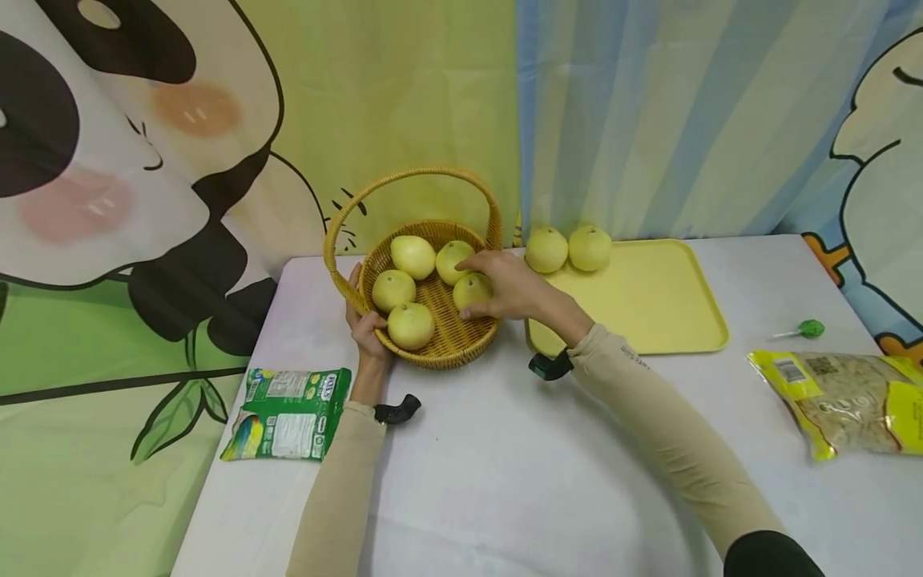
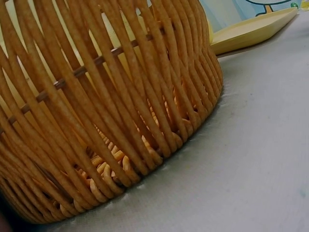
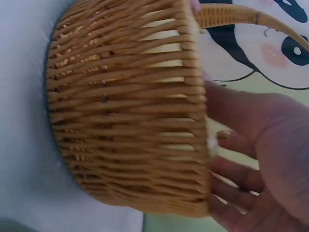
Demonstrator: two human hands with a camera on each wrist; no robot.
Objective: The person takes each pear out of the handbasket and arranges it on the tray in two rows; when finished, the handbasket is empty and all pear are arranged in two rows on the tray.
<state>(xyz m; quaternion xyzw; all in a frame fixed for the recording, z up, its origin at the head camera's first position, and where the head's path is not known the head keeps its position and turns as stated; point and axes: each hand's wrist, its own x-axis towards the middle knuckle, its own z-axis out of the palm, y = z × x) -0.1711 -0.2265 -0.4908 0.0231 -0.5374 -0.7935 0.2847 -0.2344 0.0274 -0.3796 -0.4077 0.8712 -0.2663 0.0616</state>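
Observation:
A wicker basket [image 1: 450, 349] with a tall arched handle stands on the table, holding several round yellow-green fruits [image 1: 411, 326]. My left hand [image 1: 369, 336] grips its left side, the thumb at the rim. Over the right rim reaches my right hand [image 1: 515, 288], thumb and fingers curled round one yellow-green fruit [image 1: 470, 290] inside. The woven wall [image 2: 120, 96] fills much of the left wrist view and hides most of the contents. In the right wrist view, my right hand [image 3: 260, 145] bends past the rim, and the wall mostly hides its fruit.
Right of the basket lies a yellow tray [image 1: 649, 300], with two more fruits [image 1: 568, 249] at its back left corner. A green packet [image 1: 288, 414] is at the left edge. A green lollipop [image 1: 811, 328] and a yellow clear bag [image 1: 851, 401] lie far right. Printed curtains hang behind.

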